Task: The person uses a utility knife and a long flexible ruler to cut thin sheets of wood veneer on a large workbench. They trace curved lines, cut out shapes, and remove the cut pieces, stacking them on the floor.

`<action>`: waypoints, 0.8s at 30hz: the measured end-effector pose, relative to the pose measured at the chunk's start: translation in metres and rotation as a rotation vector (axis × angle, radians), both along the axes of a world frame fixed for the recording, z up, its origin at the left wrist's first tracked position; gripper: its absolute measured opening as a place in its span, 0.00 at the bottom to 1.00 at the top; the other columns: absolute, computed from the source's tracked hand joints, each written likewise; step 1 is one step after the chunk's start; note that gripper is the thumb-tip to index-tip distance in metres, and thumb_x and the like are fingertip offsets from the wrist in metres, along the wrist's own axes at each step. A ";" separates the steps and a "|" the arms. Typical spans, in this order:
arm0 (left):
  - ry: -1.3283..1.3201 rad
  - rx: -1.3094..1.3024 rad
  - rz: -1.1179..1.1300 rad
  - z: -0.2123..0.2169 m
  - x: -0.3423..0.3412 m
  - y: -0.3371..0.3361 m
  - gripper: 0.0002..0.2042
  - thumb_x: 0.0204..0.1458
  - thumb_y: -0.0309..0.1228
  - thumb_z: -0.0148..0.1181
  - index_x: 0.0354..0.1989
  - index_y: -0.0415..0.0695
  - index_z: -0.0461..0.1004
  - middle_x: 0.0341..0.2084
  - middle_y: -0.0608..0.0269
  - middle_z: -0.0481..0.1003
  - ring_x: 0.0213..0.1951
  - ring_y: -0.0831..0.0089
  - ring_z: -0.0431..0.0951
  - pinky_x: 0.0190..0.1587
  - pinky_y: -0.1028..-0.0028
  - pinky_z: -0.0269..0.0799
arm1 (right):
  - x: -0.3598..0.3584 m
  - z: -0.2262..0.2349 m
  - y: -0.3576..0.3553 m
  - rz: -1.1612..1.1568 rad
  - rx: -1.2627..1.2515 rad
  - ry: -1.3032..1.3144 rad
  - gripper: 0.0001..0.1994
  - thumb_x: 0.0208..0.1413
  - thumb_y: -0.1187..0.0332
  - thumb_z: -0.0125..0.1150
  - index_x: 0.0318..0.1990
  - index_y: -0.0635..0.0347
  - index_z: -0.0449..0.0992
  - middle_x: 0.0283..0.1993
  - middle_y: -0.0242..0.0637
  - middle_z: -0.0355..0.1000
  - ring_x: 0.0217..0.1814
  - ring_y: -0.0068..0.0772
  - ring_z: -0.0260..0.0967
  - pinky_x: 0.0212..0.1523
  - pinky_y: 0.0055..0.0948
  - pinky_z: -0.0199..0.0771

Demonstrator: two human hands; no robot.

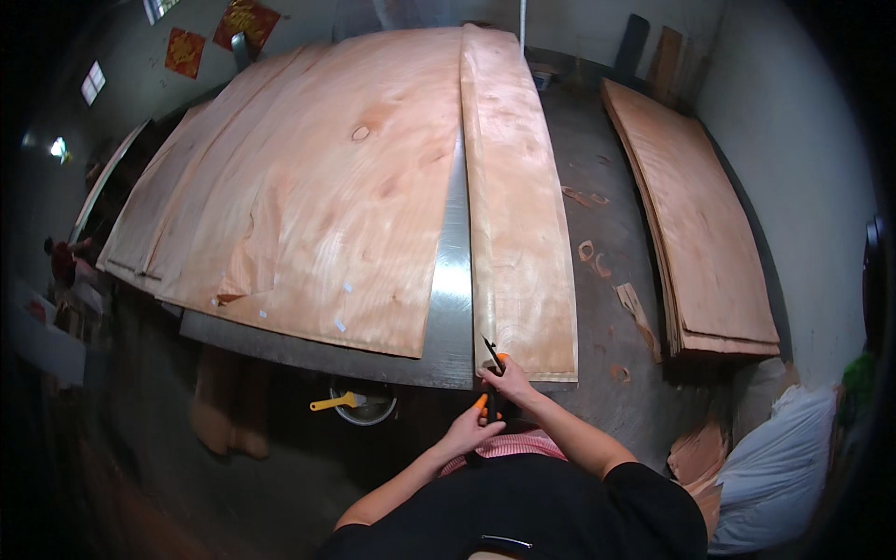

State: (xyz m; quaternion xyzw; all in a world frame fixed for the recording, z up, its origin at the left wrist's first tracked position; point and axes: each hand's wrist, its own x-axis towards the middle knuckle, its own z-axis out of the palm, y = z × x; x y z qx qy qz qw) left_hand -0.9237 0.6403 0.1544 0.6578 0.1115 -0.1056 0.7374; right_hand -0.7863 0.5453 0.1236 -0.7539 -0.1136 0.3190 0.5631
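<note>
In front of my body, my right hand (513, 381) is closed around a black-and-orange pointed hand tool (491, 349), which looks like a utility knife. Its dark tip points away from me, over the near end of a narrow veneer strip (523, 233). Just below and to the left, my left hand (469, 431) is closed on black and orange parts. Whether these belong to the same tool, I cannot tell. Left of the strip lies a broad wood veneer sheet (373, 215), with a gap of bare metal tabletop (453, 280) between them.
A round pan (378, 411) with a yellow-handled brush (338, 400) sits below the table edge. Stacked veneer sheets (709, 233) stand to the right, with veneer scraps (637, 313) on the floor between. White sacking (775, 467) lies at the lower right. Another person (65, 261) is at the far left.
</note>
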 end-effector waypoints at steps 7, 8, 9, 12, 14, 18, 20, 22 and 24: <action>0.053 0.024 -0.182 -0.021 -0.016 -0.004 0.23 0.49 0.33 0.53 0.52 0.38 0.59 0.41 0.59 0.69 0.41 0.78 0.69 0.45 0.80 0.63 | 0.020 0.016 -0.053 -0.320 0.114 0.165 0.12 0.42 0.63 0.58 0.30 0.63 0.70 0.18 0.28 0.64 0.20 0.19 0.60 0.21 0.19 0.59; 0.139 0.040 -0.185 -0.027 -0.018 -0.004 0.22 0.50 0.34 0.52 0.52 0.38 0.60 0.42 0.58 0.69 0.42 0.77 0.69 0.46 0.79 0.63 | 0.025 0.015 -0.065 -0.329 0.121 0.077 0.11 0.43 0.63 0.58 0.26 0.62 0.70 0.17 0.27 0.63 0.18 0.18 0.59 0.19 0.19 0.58; 0.209 0.076 -0.184 -0.031 -0.019 -0.006 0.21 0.50 0.33 0.51 0.51 0.38 0.61 0.41 0.59 0.70 0.42 0.76 0.69 0.46 0.79 0.63 | 0.031 0.014 -0.077 -0.340 0.124 -0.013 0.11 0.44 0.62 0.58 0.23 0.61 0.70 0.15 0.26 0.62 0.17 0.17 0.58 0.18 0.18 0.57; 0.251 0.063 -0.109 -0.019 -0.012 -0.020 0.17 0.51 0.31 0.50 0.48 0.37 0.63 0.39 0.60 0.71 0.38 0.78 0.70 0.43 0.80 0.64 | 0.046 0.014 -0.120 -0.349 0.250 0.076 0.11 0.45 0.62 0.58 0.19 0.58 0.69 0.14 0.26 0.62 0.15 0.16 0.57 0.17 0.18 0.56; 0.243 -0.003 -0.016 -0.007 0.002 -0.041 0.15 0.52 0.30 0.49 0.47 0.37 0.64 0.37 0.60 0.72 0.35 0.80 0.70 0.40 0.82 0.65 | 0.058 0.014 -0.157 -0.357 0.342 0.170 0.12 0.45 0.62 0.57 0.18 0.57 0.68 0.14 0.26 0.62 0.14 0.15 0.56 0.16 0.17 0.55; 0.160 0.060 -0.006 -0.006 0.057 -0.091 0.13 0.53 0.30 0.47 0.45 0.38 0.66 0.34 0.62 0.73 0.30 0.84 0.69 0.34 0.85 0.64 | 0.082 0.009 -0.247 -0.398 0.651 0.439 0.10 0.50 0.65 0.51 0.21 0.57 0.66 0.12 0.23 0.57 0.11 0.15 0.50 0.14 0.17 0.51; 0.160 0.110 -0.059 0.000 0.092 -0.131 0.13 0.52 0.30 0.47 0.45 0.38 0.66 0.34 0.61 0.73 0.31 0.83 0.69 0.37 0.84 0.65 | 0.100 0.005 -0.303 -0.351 0.839 0.582 0.10 0.54 0.66 0.47 0.23 0.58 0.66 0.10 0.21 0.50 0.11 0.15 0.45 0.14 0.17 0.47; 0.135 0.175 -0.125 0.007 0.122 -0.173 0.14 0.52 0.30 0.47 0.45 0.37 0.65 0.34 0.61 0.73 0.32 0.81 0.70 0.38 0.82 0.65 | 0.109 0.007 -0.361 -0.353 0.983 0.619 0.11 0.54 0.66 0.45 0.22 0.58 0.66 0.10 0.21 0.50 0.11 0.15 0.45 0.14 0.16 0.47; 0.116 0.186 -0.231 0.008 0.146 -0.213 0.14 0.52 0.30 0.47 0.46 0.37 0.65 0.34 0.61 0.73 0.33 0.80 0.70 0.40 0.81 0.65 | 0.117 0.018 -0.420 -0.376 1.094 0.645 0.11 0.54 0.66 0.44 0.22 0.58 0.66 0.10 0.21 0.51 0.12 0.14 0.45 0.14 0.15 0.46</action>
